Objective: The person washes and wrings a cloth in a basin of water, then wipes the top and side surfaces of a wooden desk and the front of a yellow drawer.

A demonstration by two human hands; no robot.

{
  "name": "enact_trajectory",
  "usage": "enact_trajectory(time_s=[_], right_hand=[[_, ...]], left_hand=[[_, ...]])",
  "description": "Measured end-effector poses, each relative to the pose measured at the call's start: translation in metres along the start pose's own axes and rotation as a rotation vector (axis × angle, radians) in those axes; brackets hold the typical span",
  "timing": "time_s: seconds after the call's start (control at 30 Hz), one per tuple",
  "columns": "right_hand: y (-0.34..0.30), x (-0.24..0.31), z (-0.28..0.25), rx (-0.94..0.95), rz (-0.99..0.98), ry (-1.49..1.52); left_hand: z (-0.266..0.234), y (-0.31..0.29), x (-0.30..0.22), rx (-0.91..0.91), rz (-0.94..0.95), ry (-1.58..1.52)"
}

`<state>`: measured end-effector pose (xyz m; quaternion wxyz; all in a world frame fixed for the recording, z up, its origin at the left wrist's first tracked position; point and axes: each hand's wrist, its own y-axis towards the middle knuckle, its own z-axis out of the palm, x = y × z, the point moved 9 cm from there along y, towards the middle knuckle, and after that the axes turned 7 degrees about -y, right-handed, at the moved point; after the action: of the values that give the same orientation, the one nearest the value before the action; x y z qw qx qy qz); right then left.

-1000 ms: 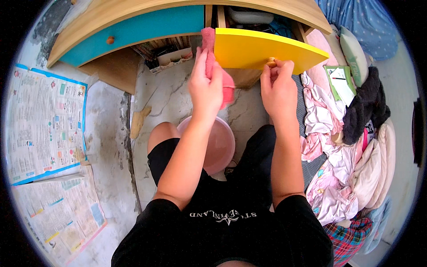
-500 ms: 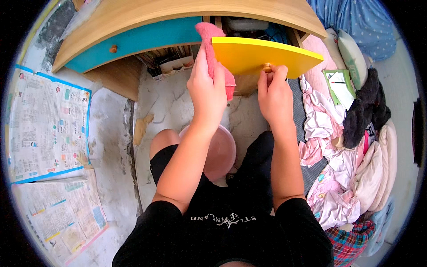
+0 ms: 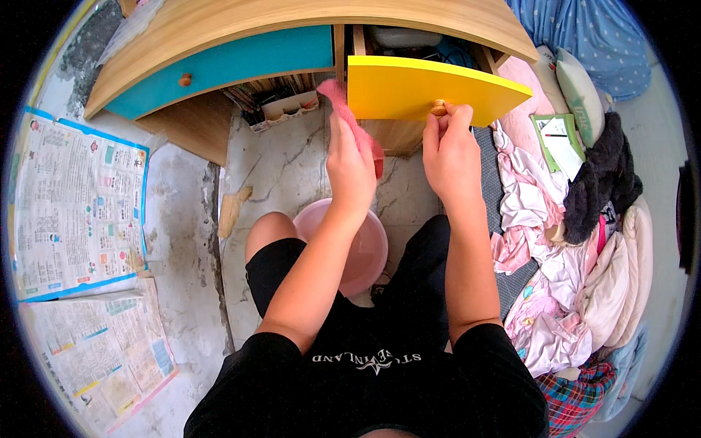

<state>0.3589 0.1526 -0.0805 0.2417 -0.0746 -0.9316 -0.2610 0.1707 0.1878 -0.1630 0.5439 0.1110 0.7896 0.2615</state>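
My right hand (image 3: 450, 150) pinches the round wooden knob (image 3: 438, 108) on the front of a yellow drawer (image 3: 394, 91). That drawer is pulled partway out from under the wooden desk (image 3: 307, 16), and dark items show inside it. A pink cloth (image 3: 369, 146) lies in my left hand (image 3: 350, 164), held beside the drawer's left end, with its upper tip sticking up past my fingers. The cloth looks slightly apart from the yellow panel. Between my knees stands a pink basin (image 3: 365, 252), partly covered by my left forearm.
Left of the open drawer is a shut blue drawer (image 3: 234, 69), with books and a white organizer (image 3: 290, 108) below it. Printed posters (image 3: 80, 208) hang at the left. Rumpled clothes (image 3: 537, 285), a black fuzzy garment (image 3: 595, 182) and cushions (image 3: 580, 91) are piled on the right.
My left hand has come down toward me with the pink cloth, away from the drawer's upper left corner. The right hand stays at the knob.
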Motion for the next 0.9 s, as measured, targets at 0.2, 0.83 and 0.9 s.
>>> enact_trajectory(time_s=[0.2,0.83,0.9], right_hand=[[0.001,-0.006,0.0,0.008,0.025,-0.009],[-0.003,-0.033,0.007,0.077,0.255,0.177],[-0.037,-0.048,0.042,0.295,0.309,0.603]], left_hand=[[-0.049,-0.002,0.012,-0.153,0.025,-0.124],[-0.045,-0.022,0.027,0.334,-0.515,-0.845],[-0.051,-0.02,0.004,0.254,-0.697,-1.161]])
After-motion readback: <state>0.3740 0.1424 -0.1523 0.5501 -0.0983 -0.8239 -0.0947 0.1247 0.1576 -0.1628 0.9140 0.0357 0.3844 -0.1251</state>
